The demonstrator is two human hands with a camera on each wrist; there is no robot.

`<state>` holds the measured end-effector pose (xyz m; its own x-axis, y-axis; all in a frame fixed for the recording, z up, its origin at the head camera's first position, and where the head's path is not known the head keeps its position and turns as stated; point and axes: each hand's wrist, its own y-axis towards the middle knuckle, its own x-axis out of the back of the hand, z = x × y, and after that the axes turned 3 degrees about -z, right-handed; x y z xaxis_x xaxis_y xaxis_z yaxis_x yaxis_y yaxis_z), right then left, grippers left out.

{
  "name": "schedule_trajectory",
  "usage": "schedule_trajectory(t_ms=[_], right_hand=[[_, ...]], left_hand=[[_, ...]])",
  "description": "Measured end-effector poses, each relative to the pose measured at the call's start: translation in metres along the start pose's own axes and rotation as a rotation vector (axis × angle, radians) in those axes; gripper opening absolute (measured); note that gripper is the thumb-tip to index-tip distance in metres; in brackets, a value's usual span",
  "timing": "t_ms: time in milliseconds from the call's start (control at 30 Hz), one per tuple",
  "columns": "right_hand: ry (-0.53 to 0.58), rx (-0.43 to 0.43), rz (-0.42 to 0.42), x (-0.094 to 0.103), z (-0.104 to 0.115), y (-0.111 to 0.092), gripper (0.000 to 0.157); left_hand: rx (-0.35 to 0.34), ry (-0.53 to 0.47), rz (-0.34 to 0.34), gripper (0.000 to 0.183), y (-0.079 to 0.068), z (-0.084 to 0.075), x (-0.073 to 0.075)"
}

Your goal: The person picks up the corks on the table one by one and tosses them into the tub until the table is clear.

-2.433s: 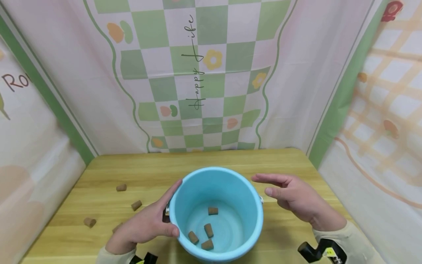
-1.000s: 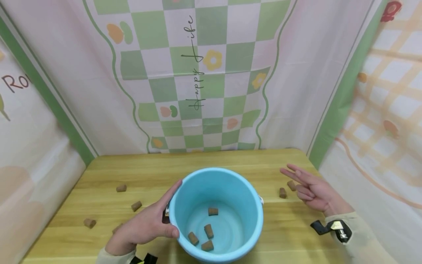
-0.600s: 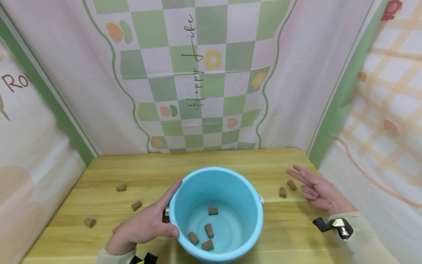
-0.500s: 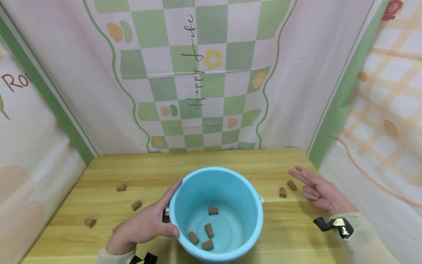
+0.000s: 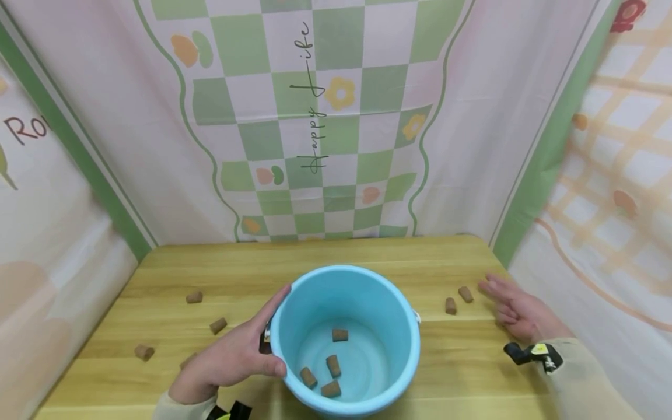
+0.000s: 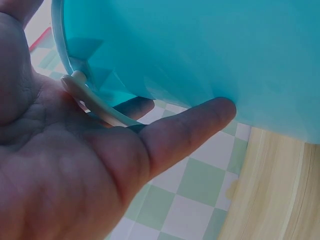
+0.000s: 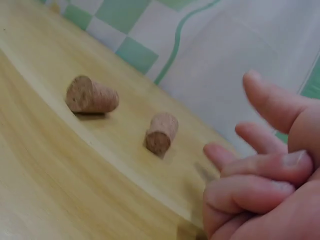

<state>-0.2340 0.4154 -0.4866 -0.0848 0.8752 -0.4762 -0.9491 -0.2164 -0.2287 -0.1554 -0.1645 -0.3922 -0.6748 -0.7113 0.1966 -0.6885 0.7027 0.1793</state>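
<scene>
Four brown corks [image 5: 333, 366] lie on the floor of the light-blue bucket [image 5: 343, 297], three gathered toward its near left side and one apart, toward the far side. We see the bucket upright on the wooden table [image 5: 315, 254], smooth and round with a thick rim. Two more corks [image 5: 450, 305] rest on their sides toward the table's right edge, near each other; in the right wrist view they look speckled, stubby and slightly tapered. Toward the table's left edge we count four others [image 5: 217, 325], scattered, one partly hidden by our left hand [image 5: 236, 356].

That hand is spread wide against the bucket's outer wall, thumb and forefinger at the rim, the pale handle [image 6: 97, 107] showing beside the palm. Our right hand [image 5: 520, 312] holds nothing, just beside the right-hand pair, some fingers reaching out and others folded in. Pale sleeves [image 5: 583, 373] cover our forearms.
</scene>
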Motion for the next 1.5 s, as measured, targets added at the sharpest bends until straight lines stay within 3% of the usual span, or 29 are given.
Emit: schedule_trajectory(t_ms=[267, 533, 900, 1200, 1400, 1500], right_hand=[[-0.043, -0.031, -0.114, 0.004, -0.003, 0.001, 0.076], [-0.482, -0.011, -0.243, -0.009, -0.004, 0.009, 0.08], [-0.657, 0.035, -0.236, -0.011, -0.007, 0.014, 0.079], [-0.829, 0.017, -0.288, -0.016, -0.008, 0.013, 0.079], [-1.031, 0.072, -0.322, -0.021, -0.009, 0.015, 0.082], [-1.054, 0.095, -0.321, -0.022, -0.01, 0.016, 0.082]], left_hand=[[0.014, 0.008, -0.01, 0.102, -0.001, 0.0, 0.0], [0.011, 0.026, -0.013, 0.103, -0.001, 0.0, 0.0], [0.006, 0.035, -0.016, 0.104, -0.002, 0.0, 0.0], [0.004, 0.022, -0.012, 0.103, -0.001, 0.0, 0.0], [0.002, 0.015, -0.011, 0.103, -0.001, 0.001, -0.001], [-0.001, 0.009, -0.006, 0.102, 0.0, 0.001, 0.0]])
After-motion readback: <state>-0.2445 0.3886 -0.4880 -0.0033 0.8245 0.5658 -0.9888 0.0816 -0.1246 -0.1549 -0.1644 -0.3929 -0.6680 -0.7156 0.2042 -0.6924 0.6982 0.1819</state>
